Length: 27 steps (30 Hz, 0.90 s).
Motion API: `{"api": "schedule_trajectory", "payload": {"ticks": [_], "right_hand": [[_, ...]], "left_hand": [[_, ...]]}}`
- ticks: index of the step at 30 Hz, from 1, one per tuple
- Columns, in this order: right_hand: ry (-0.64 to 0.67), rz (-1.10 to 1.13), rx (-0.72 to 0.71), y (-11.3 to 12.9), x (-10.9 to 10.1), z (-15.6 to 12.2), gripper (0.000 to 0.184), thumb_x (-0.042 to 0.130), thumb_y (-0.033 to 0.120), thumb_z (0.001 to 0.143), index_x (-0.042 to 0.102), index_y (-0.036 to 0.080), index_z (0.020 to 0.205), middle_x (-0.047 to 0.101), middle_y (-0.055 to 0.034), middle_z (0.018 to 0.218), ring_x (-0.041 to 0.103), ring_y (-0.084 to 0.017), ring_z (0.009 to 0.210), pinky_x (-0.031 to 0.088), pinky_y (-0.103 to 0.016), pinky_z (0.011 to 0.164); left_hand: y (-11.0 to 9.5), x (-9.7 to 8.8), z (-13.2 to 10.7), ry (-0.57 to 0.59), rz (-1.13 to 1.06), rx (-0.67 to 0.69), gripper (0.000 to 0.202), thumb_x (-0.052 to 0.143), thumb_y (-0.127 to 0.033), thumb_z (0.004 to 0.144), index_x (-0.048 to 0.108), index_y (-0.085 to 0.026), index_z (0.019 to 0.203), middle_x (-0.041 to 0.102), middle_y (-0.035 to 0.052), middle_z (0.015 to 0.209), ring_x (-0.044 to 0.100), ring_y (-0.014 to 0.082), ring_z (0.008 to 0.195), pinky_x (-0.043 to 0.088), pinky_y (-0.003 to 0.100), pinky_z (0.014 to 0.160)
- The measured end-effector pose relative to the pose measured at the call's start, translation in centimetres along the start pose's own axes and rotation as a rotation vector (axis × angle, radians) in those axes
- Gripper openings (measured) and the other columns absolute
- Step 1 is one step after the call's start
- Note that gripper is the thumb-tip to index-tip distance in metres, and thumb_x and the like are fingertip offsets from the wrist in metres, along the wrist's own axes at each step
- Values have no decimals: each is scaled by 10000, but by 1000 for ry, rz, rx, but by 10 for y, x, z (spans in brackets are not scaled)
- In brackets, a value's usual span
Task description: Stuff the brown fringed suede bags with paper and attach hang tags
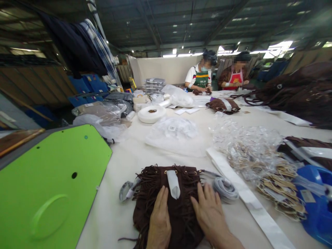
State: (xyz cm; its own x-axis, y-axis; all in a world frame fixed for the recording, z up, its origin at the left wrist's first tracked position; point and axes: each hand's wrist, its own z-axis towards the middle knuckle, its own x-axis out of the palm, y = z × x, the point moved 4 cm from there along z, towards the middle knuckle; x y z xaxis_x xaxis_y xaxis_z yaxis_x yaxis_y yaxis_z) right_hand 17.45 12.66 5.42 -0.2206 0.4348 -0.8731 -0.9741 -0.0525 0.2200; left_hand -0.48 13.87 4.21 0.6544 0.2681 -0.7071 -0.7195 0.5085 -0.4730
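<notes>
A dark brown fringed bag point(178, 214) lies flat on the pale table in front of me. My left hand point(160, 218) rests on its front with the fingers stretched out and side by side. Over the bag's right part lies my right hand point(211, 209), fingers spread on the fringe. Between the hands, a strip of white wrapping point(173, 184) hangs down from the gold eyelets at the top edge. A strap wrapped in grey film point(225, 188) is coiled at the bag's right, and another wrapped piece point(126, 190) sticks out at its left.
A bright green panel point(55, 183) stands at left. Clear plastic bags point(173, 135) and a white tape roll point(151, 114) lie ahead. To the right are a long white strip point(249, 197), tan tags point(282, 190) and a blue container point(316, 204). Two co-workers point(201, 77) handle brown items across the table.
</notes>
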Motion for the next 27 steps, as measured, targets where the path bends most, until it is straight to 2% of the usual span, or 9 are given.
{"api": "schedule_trajectory", "payload": {"ticks": [2, 4, 7, 11, 14, 18, 22, 25, 27], "right_hand": [[-112, 7, 46, -20, -15, -2, 443, 337, 337, 905, 460, 79, 1243, 554, -239, 1210, 515, -344, 1125, 437, -499, 867], [-148, 63, 14, -19, -28, 1, 386, 380, 305, 902, 468, 112, 1224, 570, -193, 1188, 537, -287, 1095, 462, -425, 865], [-81, 127, -177, 11, -34, 19, 300, 423, 168, 870, 529, 187, 1150, 594, -97, 1180, 523, -225, 1102, 429, -370, 920], [35, 48, -423, 37, -16, 58, 387, 426, 30, 797, 565, 187, 1122, 564, -50, 1263, 438, -235, 1193, 326, -394, 979], [49, 13, -474, 18, -8, 81, 293, 451, 33, 797, 614, 194, 980, 647, -47, 1081, 536, -208, 1000, 362, -349, 869], [45, -41, -374, -21, -23, 90, 220, 469, 42, 780, 625, 196, 795, 638, -43, 813, 535, -193, 762, 362, -316, 703], [-37, -75, -219, -20, -40, 86, 264, 454, 56, 767, 623, 138, 953, 597, -141, 1088, 500, -264, 994, 350, -374, 820], [34, 2, -367, 9, -32, 86, 359, 452, 67, 790, 578, 183, 1106, 559, -86, 1223, 435, -234, 1145, 308, -365, 934], [95, 37, -453, 19, -22, 90, 344, 465, 57, 781, 601, 223, 1049, 598, -43, 1169, 464, -201, 1114, 319, -335, 924]], "left_hand": [[-1, 1, -1, 13, 19, 9, 631, 315, 9, 831, 251, -228, 1412, 447, 72, 1378, 394, 154, 1283, 432, 320, 1014], [0, 4, -1, 9, 35, 30, 617, 322, 6, 834, 271, -225, 1404, 474, 74, 1354, 414, 151, 1269, 442, 313, 1003], [1, 5, -1, -40, 55, 56, 569, 320, -7, 847, 321, -205, 1380, 521, 82, 1307, 461, 143, 1232, 462, 296, 980], [-1, 4, 0, -62, 112, 119, 485, 336, -33, 854, 403, -156, 1319, 578, 97, 1232, 517, 153, 1177, 502, 287, 935], [-1, 3, 0, -30, 164, 153, 435, 369, -57, 854, 448, -135, 1275, 600, 102, 1198, 553, 165, 1135, 525, 288, 906], [2, 7, -4, 1, 183, 126, 430, 385, -80, 858, 450, -137, 1279, 592, 101, 1212, 551, 175, 1138, 526, 296, 913], [2, 9, -5, 4, 190, 114, 424, 388, -83, 855, 461, -138, 1269, 592, 101, 1212, 557, 183, 1130, 536, 313, 898], [-2, 5, -2, -26, 178, 116, 412, 382, -83, 849, 488, -138, 1243, 608, 101, 1187, 573, 183, 1107, 548, 314, 875], [-6, 1, 1, -58, 180, 95, 395, 377, -85, 849, 512, -142, 1216, 620, 99, 1167, 585, 183, 1087, 553, 319, 865]]}}
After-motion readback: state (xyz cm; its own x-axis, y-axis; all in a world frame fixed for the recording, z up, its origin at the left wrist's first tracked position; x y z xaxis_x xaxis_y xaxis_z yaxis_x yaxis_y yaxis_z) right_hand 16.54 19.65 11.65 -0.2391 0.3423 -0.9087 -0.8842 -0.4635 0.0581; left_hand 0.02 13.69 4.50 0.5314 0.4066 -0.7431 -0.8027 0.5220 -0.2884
